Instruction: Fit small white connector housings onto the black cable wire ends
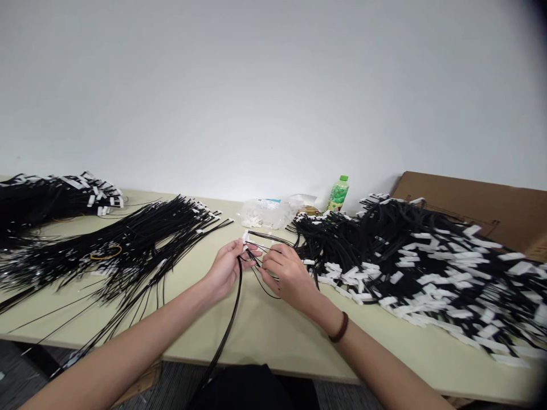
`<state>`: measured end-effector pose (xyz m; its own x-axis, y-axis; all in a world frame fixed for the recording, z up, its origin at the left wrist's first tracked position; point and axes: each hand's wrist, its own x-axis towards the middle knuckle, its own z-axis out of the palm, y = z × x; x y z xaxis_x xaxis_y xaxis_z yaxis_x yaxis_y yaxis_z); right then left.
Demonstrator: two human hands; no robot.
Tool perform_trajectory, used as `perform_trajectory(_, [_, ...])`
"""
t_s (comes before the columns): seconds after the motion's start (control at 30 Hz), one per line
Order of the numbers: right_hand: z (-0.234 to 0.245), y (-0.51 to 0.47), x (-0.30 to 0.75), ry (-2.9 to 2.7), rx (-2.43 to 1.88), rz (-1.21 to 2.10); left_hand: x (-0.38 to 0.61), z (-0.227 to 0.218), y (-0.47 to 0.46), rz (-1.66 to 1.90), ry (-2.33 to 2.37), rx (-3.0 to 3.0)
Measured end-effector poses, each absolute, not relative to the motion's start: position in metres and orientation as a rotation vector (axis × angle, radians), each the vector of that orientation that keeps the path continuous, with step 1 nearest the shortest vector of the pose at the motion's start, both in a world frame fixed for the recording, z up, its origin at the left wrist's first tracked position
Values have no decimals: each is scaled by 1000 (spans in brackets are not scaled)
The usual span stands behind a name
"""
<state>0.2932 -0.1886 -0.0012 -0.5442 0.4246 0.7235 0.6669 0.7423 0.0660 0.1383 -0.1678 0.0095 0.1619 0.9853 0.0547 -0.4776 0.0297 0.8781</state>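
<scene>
At the left edge of the frame you have a pile of black cables with white ends [105, 199], and just to its right and nearer you a second pile [171, 228] with a yellow band [106, 256] on it; both lie on the surface [282, 336].

Near the middle, your left hand [226, 266] has its fingers closed on a cable [233, 314]. Its white connector [245, 236] sits at your fingertips, and the black strands drop below them to the bottom of the frame. Your left forearm rises from the lower left corner, palm turned inward.

Just right of it, your right hand [291, 276] reaches in from the lower right, back of the hand up, fingers curled close together over thin strands beside the left fingertips; you cannot tell here whether they pinch one. A brown wristband [340, 328] circles that wrist.

Beyond your hands lie a clear bag [267, 212] and, farther right, a green-capped bottle [337, 195]. A large cable pile [388, 228] fills the right side, with cardboard [457, 199] behind it.
</scene>
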Motion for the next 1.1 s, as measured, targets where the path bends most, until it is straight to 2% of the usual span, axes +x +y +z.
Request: perform_trajectory(1.1, [1, -192, 291, -2145, -795, -457, 139, 13, -169, 1285, 743, 880])
